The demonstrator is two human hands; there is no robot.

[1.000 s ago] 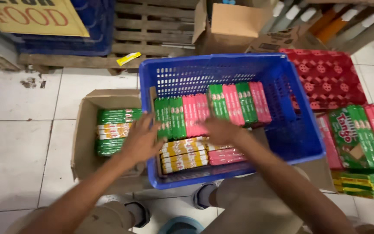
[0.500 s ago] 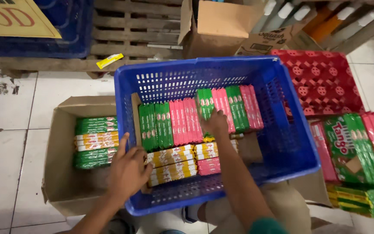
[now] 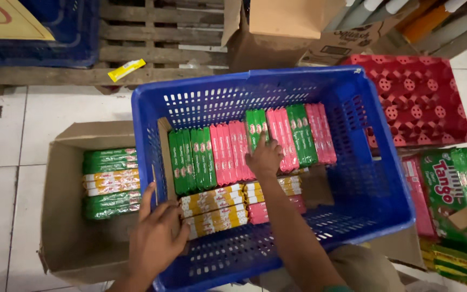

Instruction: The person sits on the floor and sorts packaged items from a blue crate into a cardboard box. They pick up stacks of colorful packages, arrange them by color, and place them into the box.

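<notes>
The right hand [image 3: 264, 157] was laid flat, fingers spread, on the upright green and pink wafer packs [image 3: 249, 143] rowed inside the blue plastic crate [image 3: 385, 216], nothing being clasped. The left hand [image 3: 155, 238] was hooked loosely over the crate's near-left rim beside the cardboard box [image 3: 63, 227], gripping no pack. If pressed unevenly, the standing row could be tipped onto the flat yellow packs [image 3: 212, 208].

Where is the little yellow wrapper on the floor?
In the head view, the yellow wrapper lies at the upper left, on the wooden pallet's edge, just beyond the blue crate's far left corner.
</notes>
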